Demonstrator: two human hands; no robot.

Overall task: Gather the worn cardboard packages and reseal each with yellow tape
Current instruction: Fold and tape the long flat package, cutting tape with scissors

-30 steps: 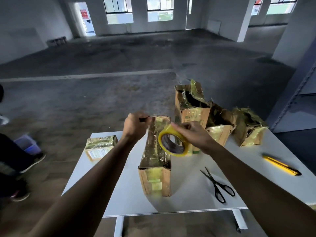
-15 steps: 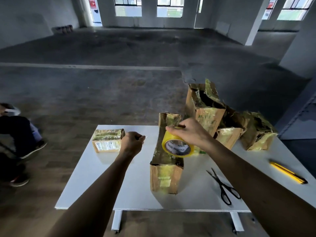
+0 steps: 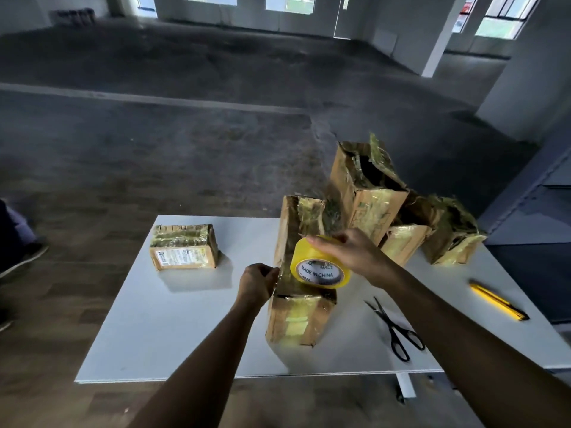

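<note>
A long worn cardboard package (image 3: 298,319), patched with yellow tape, lies lengthwise in the middle of the white table (image 3: 173,335). My right hand (image 3: 349,254) grips a roll of yellow tape (image 3: 319,264) from above, holding it over the package's top. My left hand (image 3: 258,284) sits at the package's left edge, its fingers curled and pinching the tape's free end against the cardboard. A small taped package (image 3: 183,251) sits apart at the left. Three more torn packages (image 3: 370,193) stand clustered at the back right.
Black scissors (image 3: 397,330) lie on the table right of the long package. A yellow utility knife (image 3: 497,304) lies near the right edge. A person's shoe and leg (image 3: 18,257) show on the floor at far left. The table's front edge is close to me.
Both hands have come down toward me along the package. The left hand moved from the far end to the left edge; the tape roll dropped lower over the package's top.
</note>
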